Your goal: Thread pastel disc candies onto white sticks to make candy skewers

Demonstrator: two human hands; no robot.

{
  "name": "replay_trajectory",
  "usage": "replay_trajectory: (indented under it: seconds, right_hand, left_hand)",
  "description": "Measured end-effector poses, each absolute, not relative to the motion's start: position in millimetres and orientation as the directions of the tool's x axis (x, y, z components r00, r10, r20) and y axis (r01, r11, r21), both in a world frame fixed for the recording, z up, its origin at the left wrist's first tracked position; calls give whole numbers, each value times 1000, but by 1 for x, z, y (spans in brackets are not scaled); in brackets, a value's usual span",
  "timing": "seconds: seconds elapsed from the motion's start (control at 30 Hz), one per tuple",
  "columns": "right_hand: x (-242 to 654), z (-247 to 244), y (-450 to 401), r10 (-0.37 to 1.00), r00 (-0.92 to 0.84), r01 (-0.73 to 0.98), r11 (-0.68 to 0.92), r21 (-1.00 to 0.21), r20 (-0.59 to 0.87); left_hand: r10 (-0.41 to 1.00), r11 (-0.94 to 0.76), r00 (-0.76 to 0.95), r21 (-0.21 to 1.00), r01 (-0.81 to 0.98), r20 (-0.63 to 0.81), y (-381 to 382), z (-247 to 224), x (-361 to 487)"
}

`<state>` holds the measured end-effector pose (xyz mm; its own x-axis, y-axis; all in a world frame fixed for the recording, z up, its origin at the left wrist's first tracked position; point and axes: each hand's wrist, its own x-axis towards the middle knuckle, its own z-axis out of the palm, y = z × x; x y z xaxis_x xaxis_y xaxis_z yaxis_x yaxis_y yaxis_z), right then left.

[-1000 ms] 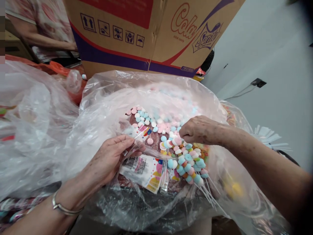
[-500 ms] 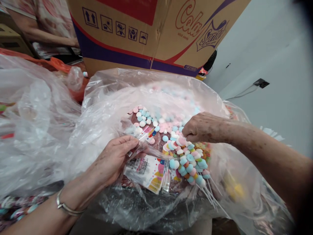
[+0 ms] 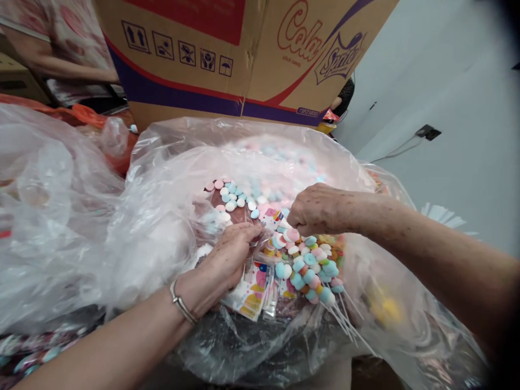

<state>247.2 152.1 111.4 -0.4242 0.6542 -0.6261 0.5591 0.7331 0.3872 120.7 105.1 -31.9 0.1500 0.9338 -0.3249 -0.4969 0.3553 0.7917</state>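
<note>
My left hand (image 3: 229, 254), with a metal bangle at the wrist, pinches a clear plastic packet (image 3: 271, 218) with a colourful dotted print. Close to that packet's far end, my right hand (image 3: 311, 208) is closed, knuckles up; its fingertips and whatever they hold are hidden. Below the left hand lies a stack of printed packets (image 3: 255, 290). Skewers of pastel marshmallow-like candies (image 3: 311, 265) rest under the right hand, their white sticks (image 3: 345, 322) pointing toward me. Loose pink, white and blue candies (image 3: 235, 195) are scattered beyond the left hand.
A large clear plastic bag (image 3: 162, 162) surrounds the candies. Behind it stands a cardboard box (image 3: 195, 81). More crumpled plastic (image 3: 52, 216) fills the left side. A co-worker's arm (image 3: 77, 70) shows at the upper left, and a pale wall (image 3: 467, 173) rises on the right.
My left hand has moved right, bringing the packet close to my right hand. My right hand stays closed near the candies. The view has shifted slightly.
</note>
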Motion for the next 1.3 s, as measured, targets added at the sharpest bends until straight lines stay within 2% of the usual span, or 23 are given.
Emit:
replay_trajectory:
  seconds: [0.2, 0.77, 0.97, 1.1, 1.2, 1.3]
  right_hand:
    - [244, 106, 156, 641, -446, 534, 751, 389, -625]
    - [244, 93, 154, 658, -487, 519, 747, 416, -574]
    - [257, 89, 144, 697, -441, 559, 706, 434, -566]
    - [282, 81, 132, 776, -448, 685, 617, 388, -443]
    - [311, 68, 120, 857, -460, 834, 507, 218, -232]
    - [341, 51, 105, 899, -430, 888, 438, 141, -85]
  left_hand:
    - [894, 448, 234, 772, -451, -382, 114, -38, 130]
    - [891, 454, 210, 792, -409, -402, 114, -44, 133]
    - [895, 446, 205, 785, -431, -396, 115, -41, 133]
    - [910, 413, 170, 797, -441, -378, 115, -38, 131]
    - [948, 314, 100, 831, -460, -303, 111, -32, 128]
    - [977, 201, 38, 856, -477, -209, 105, -23, 119]
